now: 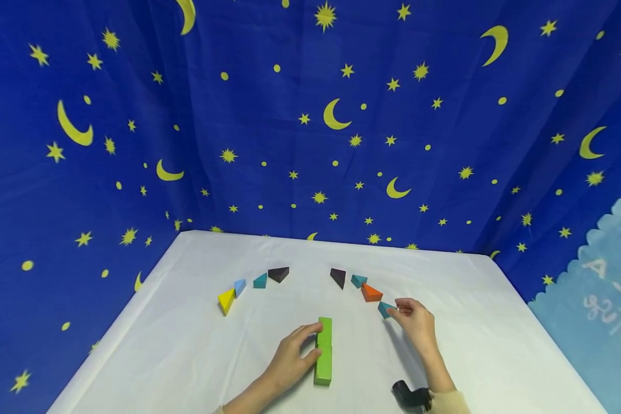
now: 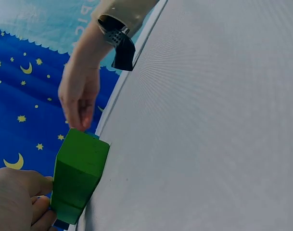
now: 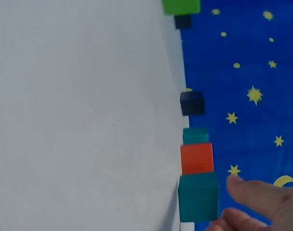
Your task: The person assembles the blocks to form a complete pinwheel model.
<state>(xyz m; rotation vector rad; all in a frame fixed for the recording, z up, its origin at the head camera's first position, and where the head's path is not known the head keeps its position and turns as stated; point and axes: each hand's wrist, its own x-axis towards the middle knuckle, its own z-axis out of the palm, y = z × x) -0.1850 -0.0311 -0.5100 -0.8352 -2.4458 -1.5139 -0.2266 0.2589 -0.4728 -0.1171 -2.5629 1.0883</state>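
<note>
Two green blocks [image 1: 324, 349] lie end to end in a line near the front middle of the table. At their left side is my left hand [image 1: 288, 356], index fingertip and thumb touching them. In the left wrist view the green block [image 2: 80, 173] has my left fingers along its side. My right hand [image 1: 416, 325] is at a teal triangular block [image 1: 386, 309], thumb close to its right end and fingers loosely bent. Seen from the right wrist, thumb and fingers stand just beside this teal block [image 3: 198, 197], not wrapped around it.
Beyond the right hand's block, an orange block [image 1: 371, 292], another teal block [image 1: 359, 280] and a dark block [image 1: 338, 278] curve away. Opposite lie a dark [image 1: 278, 274], a teal [image 1: 260, 280], a light blue [image 1: 240, 287] and a yellow block [image 1: 226, 301]. A starry blue curtain [image 1: 269, 115] surrounds the table.
</note>
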